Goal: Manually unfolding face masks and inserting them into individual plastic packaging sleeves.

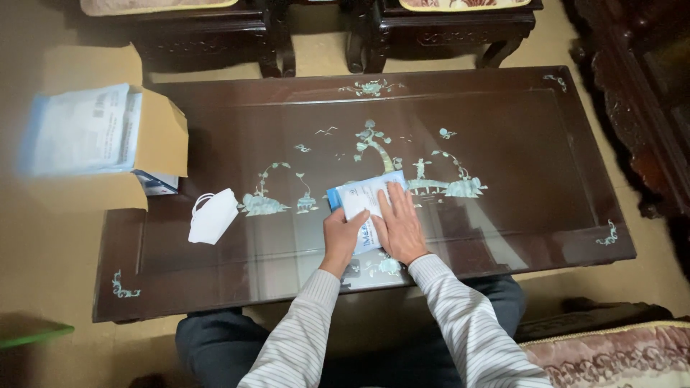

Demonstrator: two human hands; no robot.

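Note:
A flat blue-and-white packet (359, 194) lies on the dark glass-topped table (503, 144), near its front edge. My left hand (343, 233) grips the packet's left side with curled fingers. Flat on top of the packet, my right hand (397, 224) presses down with its fingers spread. A white folded face mask (213, 215) lies on the table to the left of my hands, apart from them.
An open cardboard box (162, 136) holding blue-and-white packets (83, 129) stands at the table's left end. Dark wooden chairs (445, 29) stand beyond the table. A cushioned seat (611, 356) is at my lower right.

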